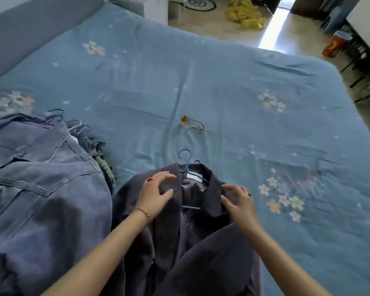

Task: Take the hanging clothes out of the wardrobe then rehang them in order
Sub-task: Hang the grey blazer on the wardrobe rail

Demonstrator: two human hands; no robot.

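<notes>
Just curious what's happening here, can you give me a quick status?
Left hand and right hand open, fingers spread over dark jacket. Jacket on bed, blue hanger inside. Denim pile alongside, not blocking.

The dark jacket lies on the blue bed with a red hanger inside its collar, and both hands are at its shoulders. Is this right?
Not quite: the hanger is blue, not red, as the head view shows. The rest holds: the dark jacket lies on the blue bed, with the left hand and the right hand at its shoulders.
</notes>
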